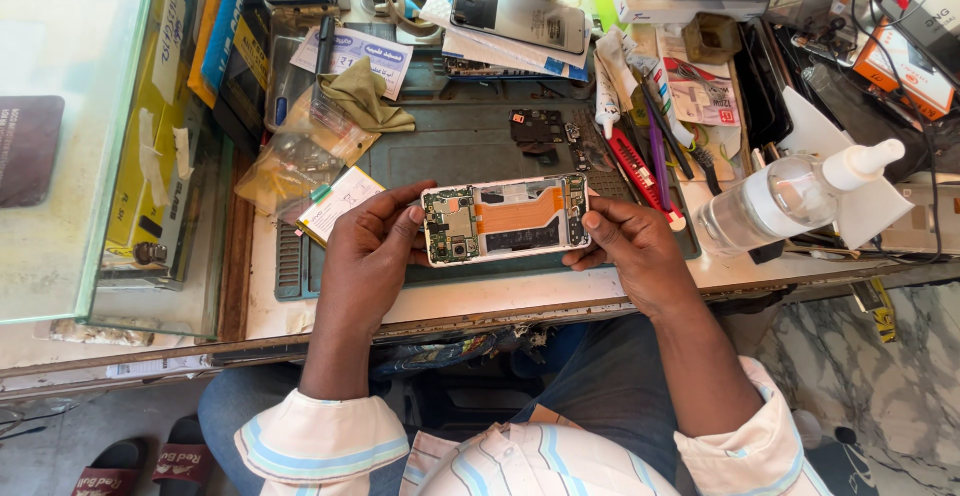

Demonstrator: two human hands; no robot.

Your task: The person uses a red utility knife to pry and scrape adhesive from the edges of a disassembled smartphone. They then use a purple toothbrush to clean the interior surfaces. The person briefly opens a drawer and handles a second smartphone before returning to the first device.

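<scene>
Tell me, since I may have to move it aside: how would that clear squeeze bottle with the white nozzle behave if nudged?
The clear bottle lies on its side at the bench edge, so it would probably roll. It looks like thin plastic and seems light for its size. Its smooth wall may be slippery.

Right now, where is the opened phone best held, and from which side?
Hold the opened phone by its two short ends, coming from left and right, as the left hand and right hand do. It lies flat and long, with its bare boards and orange strip facing up.
</scene>
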